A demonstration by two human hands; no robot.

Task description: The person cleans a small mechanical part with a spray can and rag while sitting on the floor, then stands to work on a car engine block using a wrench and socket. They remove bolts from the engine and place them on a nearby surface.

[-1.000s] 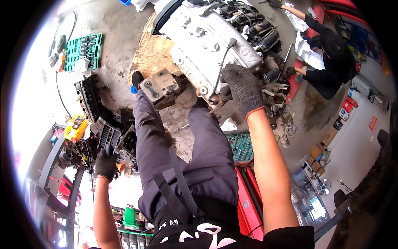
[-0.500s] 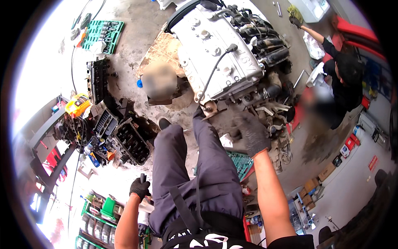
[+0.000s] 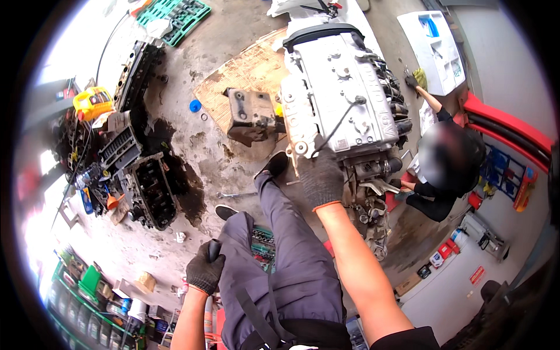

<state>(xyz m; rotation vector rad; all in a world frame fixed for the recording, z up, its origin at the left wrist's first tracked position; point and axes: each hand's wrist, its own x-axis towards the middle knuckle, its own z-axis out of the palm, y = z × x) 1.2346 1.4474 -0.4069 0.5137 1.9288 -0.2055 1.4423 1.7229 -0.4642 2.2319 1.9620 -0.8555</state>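
Observation:
My left hand (image 3: 205, 267), in a dark knit glove, is beside my left thigh. Its fingers are wrapped round a dark object with a rounded end (image 3: 214, 249); the rest of that object is hidden in the fist. Reaching forward, my gloved right hand (image 3: 322, 182) is at the near left corner of a large engine (image 3: 344, 87) with a silver cover. The back of the hand hides its fingers and whatever they touch. A black cable (image 3: 339, 129) runs from the engine cover down toward this hand. Close by on the left is a bare metal bracket on the engine's side (image 3: 300, 147).
A metal box-shaped part (image 3: 249, 114) rests on cardboard (image 3: 216, 87). A wrench (image 3: 236, 195) lies by my shoes. Engine blocks (image 3: 153, 192) stand at left near an oil stain. A co-worker (image 3: 461, 157) crouches at right, one gloved hand by a white bin (image 3: 434, 55).
My right hand has moved forward and left to the engine's corner. My left hand still grips the dark object. The view has shifted, and the co-worker's head and body appear lower in it.

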